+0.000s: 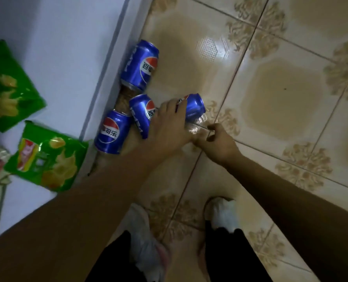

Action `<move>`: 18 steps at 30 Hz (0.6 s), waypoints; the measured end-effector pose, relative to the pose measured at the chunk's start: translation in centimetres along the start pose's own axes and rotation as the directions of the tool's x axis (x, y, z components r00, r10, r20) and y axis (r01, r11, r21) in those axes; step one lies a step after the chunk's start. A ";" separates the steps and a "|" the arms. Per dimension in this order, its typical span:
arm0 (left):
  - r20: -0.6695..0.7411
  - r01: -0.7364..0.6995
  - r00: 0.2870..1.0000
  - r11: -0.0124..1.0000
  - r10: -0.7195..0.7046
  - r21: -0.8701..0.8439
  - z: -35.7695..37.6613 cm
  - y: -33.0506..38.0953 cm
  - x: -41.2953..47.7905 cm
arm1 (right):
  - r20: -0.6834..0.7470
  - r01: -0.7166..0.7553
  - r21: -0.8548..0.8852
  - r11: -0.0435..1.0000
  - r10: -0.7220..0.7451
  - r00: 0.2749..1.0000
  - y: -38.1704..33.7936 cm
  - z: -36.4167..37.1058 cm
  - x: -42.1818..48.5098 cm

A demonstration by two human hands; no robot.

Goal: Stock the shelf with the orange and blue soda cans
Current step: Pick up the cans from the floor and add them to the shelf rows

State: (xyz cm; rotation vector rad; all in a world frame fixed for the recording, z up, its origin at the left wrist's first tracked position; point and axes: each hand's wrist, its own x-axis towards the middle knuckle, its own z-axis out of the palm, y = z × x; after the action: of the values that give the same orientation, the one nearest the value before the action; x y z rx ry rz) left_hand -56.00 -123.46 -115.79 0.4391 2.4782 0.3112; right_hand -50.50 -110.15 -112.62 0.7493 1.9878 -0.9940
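Can [195, 107], blue, is gripped from above by left hand [169, 129] w/ fingers draped round it; it appears upright on the floor, just ahead of the knuckles. Plastic wrap [197, 124] between both hands is pinched by right hand [215, 143], fingers curled. Three more blue cans [140, 66] are stood left of the left hand, against the shelf [67, 58]. Left hand is nearer to shelf.
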 end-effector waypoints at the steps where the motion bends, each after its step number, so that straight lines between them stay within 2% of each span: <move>1: -0.046 -0.015 0.999 0.996 0.019 0.088 1.0 -0.3 1.5 | -0.002 -0.024 0.130 0.991 0.025 1.000 0.2 0.5 2.1; 4: -0.108 -0.015 0.993 0.960 0.048 0.279 2.5 -0.8 4.4 | 0.036 -0.081 0.429 0.900 0.072 0.997 0.6 1.2 5.4; 6: -0.062 -0.033 0.997 0.969 0.050 0.245 2.0 -0.8 4.8 | 0.077 -0.109 0.545 0.832 0.080 0.994 0.8 0.8 5.1; 8: 0.010 -0.020 1.000 0.999 0.021 -0.030 0.0 -0.2 3.5 | 0.109 -0.149 0.613 0.776 0.103 0.989 1.0 -0.2 2.8; 9: 0.046 0.030 0.999 0.973 -0.020 -0.230 -1.6 0.8 2.3 | 0.126 -0.181 0.639 0.748 0.130 0.983 1.3 -1.0 1.1; 10: 0.098 0.117 0.992 0.898 -0.083 -0.424 -3.6 2.3 0.6 | 0.137 -0.215 0.662 0.718 0.166 0.976 1.4 -1.9 -1.2; 11: 0.172 0.232 0.972 0.779 -0.161 -0.583 -5.8 4.1 -1.5 | 0.146 -0.249 0.687 0.683 0.206 0.968 1.5 -2.9 -3.6; 12: 0.283 0.366 0.931 0.604 -0.232 -0.708 -8.1 5.9 -3.8 | 0.157 -0.283 0.704 0.651 0.247 0.956 1.4 -3.9 -6.3; 14: 0.535 0.570 0.809 0.098 -0.244 -0.816 -12.8 9.0 -8.9 | 0.164 -0.339 0.727 0.597 0.328 0.930 0.7 -6.2 -12.2; 15: 0.618 0.596 0.765 -0.166 -0.180 -0.786 -15.2 10.4 -11.5 | 0.173 -0.351 0.752 0.558 0.348 0.922 0.0 -7.5 -15.4; 16: 0.661 0.590 0.746 -0.381 -0.080 -0.711 -17.7 11.5 -14.2 | 0.186 -0.357 0.789 0.500 0.359 0.914 -0.9 -8.7 -18.4; 17: 0.652 0.566 0.758 -0.525 0.027 -0.636 -20.1 12.9 -17.1 | 0.213 -0.361 0.823 0.438 0.351 0.912 -2.0 -10.0 -21.6; 18: 0.617 0.528 0.783 -0.612 0.082 -0.589 -22.7 14.4 -19.9 | 0.232 -0.360 0.843 0.400 0.333 0.914 -3.3 -11.3 -24.4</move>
State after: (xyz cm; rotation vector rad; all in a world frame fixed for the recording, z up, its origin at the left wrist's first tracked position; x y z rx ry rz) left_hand -50.79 -120.48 -82.89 -1.0477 0.6594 1.8007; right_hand -44.40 -106.23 -86.57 1.6190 1.0515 -1.7453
